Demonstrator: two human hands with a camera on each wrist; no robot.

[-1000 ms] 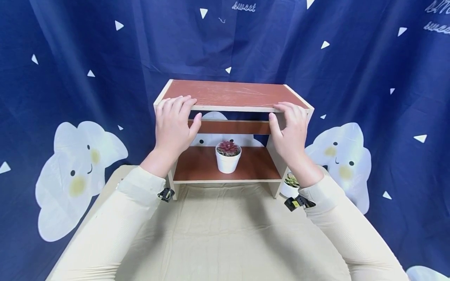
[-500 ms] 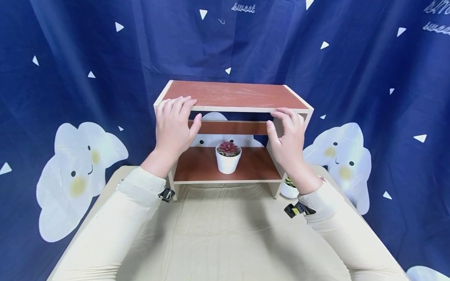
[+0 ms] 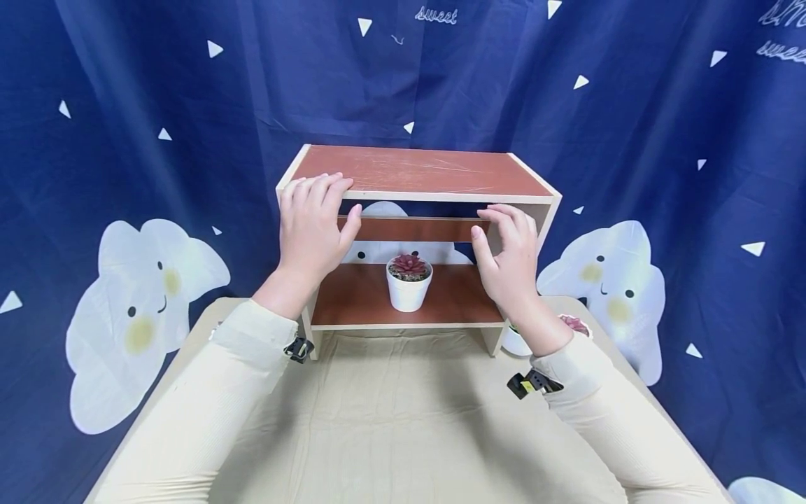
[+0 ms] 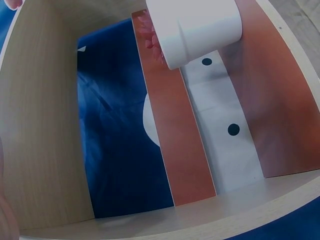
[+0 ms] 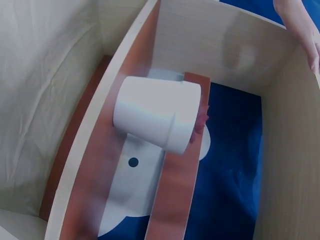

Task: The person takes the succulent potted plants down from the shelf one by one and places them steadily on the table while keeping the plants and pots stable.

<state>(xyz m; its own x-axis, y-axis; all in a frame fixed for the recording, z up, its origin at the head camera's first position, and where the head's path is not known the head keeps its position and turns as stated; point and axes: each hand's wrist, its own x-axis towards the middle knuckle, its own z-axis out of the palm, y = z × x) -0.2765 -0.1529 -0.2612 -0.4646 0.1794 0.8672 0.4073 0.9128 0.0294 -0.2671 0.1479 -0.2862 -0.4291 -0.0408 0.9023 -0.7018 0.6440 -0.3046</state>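
A small wooden shelf unit (image 3: 422, 171) with reddish-brown boards and pale edges stands before me. My left hand (image 3: 311, 227) rests on its front left top corner, fingers over the edge and thumb spread apart. My right hand (image 3: 511, 262) is off the top board, in front of the right side panel, its fingers loosely bent and holding nothing. A white flowerpot (image 3: 407, 292) with a dark red succulent (image 3: 409, 264) stands upright on the lower board between the hands. Both wrist views look into the shelf; the right wrist view catches part of my left hand (image 5: 300, 25).
To the right of the shelf, partly hidden by my right forearm, are another white pot (image 3: 516, 343) and a reddish plant (image 3: 574, 324). A beige cloth (image 3: 390, 413) covers the table. Behind hangs a dark blue curtain (image 3: 403, 77) with clouds and triangles.
My right hand has come off the top front edge of the shelf, moving down and slightly left. My left hand has stayed on the left corner. The shelf and flowerpot have not visibly moved.
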